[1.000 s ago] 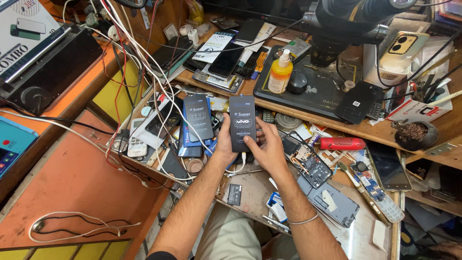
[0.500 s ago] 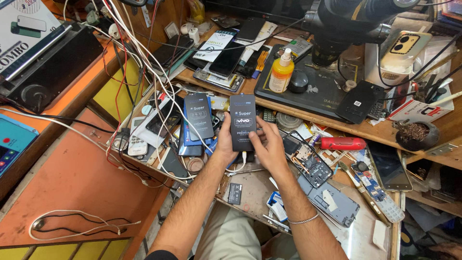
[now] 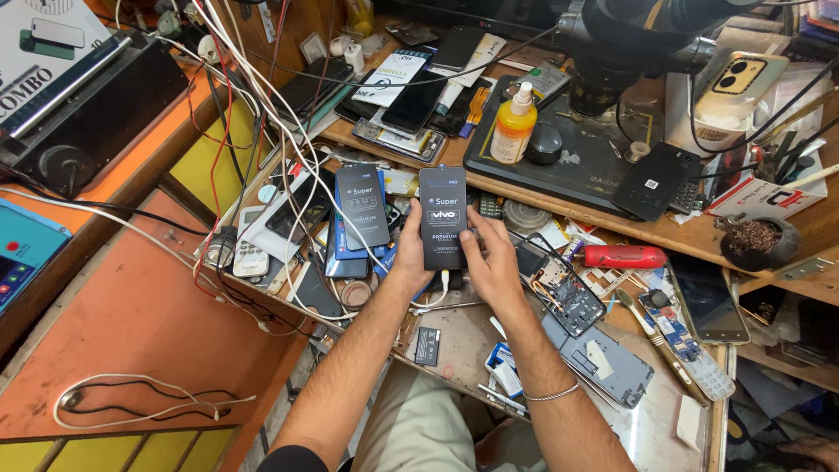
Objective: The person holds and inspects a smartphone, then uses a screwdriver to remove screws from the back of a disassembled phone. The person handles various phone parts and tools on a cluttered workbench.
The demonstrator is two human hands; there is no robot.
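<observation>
Since the earlier frames little has shifted: the flat black rectangular phone-display package (image 3: 444, 218) stays upright between both hands, and only the thumbs have crept a little along its edges. The left hand (image 3: 409, 253) grips the package's lower left edge, fingers behind and thumb in front. The right hand (image 3: 491, 262) clasps the lower right edge, thumb on the face; a thin silver bracelet (image 3: 552, 395) sits on that wrist. The package is held above the cluttered open drawer (image 3: 437, 345), just beside a second, similar black display package (image 3: 363, 206) that leans on a stack of blue boxes.

A white cable (image 3: 441, 293) runs under the hands, and a small black battery (image 3: 426, 346) lies loose below them. A dismantled phone board (image 3: 572, 301) and a red-handled tool (image 3: 625, 256) lie to the right.

Risk, as judged: the grip is at the lower end only, so the package could tip forward onto the loose parts. The hanging white and red wires (image 3: 262, 131) near the left forearm could snag and drag items off the bench.
</observation>
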